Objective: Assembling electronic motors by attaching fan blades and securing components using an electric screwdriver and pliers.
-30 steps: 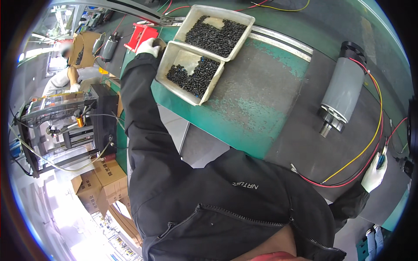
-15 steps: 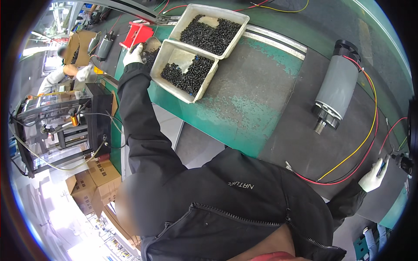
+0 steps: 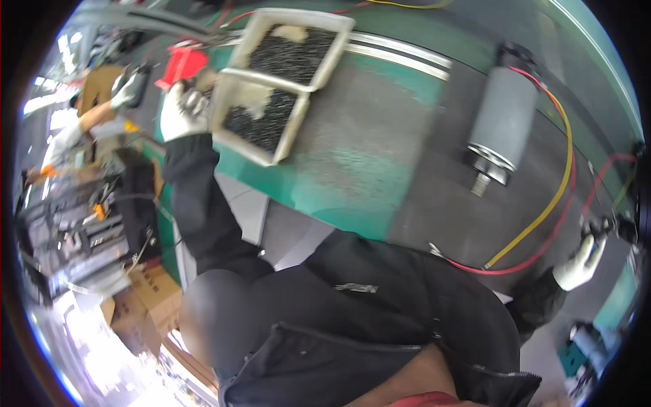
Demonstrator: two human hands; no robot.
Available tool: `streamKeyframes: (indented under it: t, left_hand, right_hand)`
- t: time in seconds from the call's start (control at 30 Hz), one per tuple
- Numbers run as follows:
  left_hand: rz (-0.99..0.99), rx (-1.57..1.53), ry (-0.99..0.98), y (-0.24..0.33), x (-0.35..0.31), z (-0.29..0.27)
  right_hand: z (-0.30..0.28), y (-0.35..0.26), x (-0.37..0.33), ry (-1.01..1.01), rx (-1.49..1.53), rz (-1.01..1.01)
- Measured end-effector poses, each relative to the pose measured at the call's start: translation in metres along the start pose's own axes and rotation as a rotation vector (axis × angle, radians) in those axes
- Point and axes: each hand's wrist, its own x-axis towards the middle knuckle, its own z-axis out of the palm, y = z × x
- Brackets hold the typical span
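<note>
My left hand point(image 3: 182, 114), in a white glove, is at the near left of two pale trays. Its fingers are curled, and motion blur hides what they hold. Small black parts fill much of the near tray point(image 3: 290, 150) and the far tray point(image 3: 249, 30). A red bin point(image 3: 184, 62) stands just beyond this hand. My right hand point(image 3: 578, 266), also gloved, is at the far right with its fingers closed at a small dark piece beside a black fitting point(image 3: 627, 229). Between the hands lies a grey cylindrical motor point(image 3: 503, 115) with a threaded shaft, red and yellow leads trailing from it.
A metal rail point(image 3: 400, 54) runs along the bench behind the trays. At left are a black-framed machine point(image 3: 81, 224) and an open cardboard box point(image 3: 146, 295). Beyond them, a co-worker's gloved hand point(image 3: 123, 95) is near another motor point(image 3: 137, 85).
My left hand has drawn back toward me from the small parts beside the near tray. The whole view has shifted and blurred. My right hand stays near the black fitting, its fingers closer together.
</note>
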Motion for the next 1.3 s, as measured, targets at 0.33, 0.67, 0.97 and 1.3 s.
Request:
streamKeyframes:
  t: [0.33, 0.67, 0.97, 1.3]
  left_hand:
    - [-0.685, -0.547, -0.313, -0.197, -0.190, 0.320]
    - [-0.596, -0.509, -0.434, -0.194, -0.185, 0.320]
    - [-0.528, -0.534, -0.423, -0.199, -0.181, 0.317]
    - [-0.374, -0.399, -0.414, -0.194, -0.181, 0.316]
  right_hand:
    - [0.088, -0.134, -0.011, -0.563, -0.334, -0.632]
    - [0.076, -0.135, -0.003, -0.553, -0.570, -0.844]
    - [0.081, -0.135, -0.008, -0.549, -0.588, -0.809]
    - [0.078, -0.138, -0.007, -0.549, -0.534, -0.848]
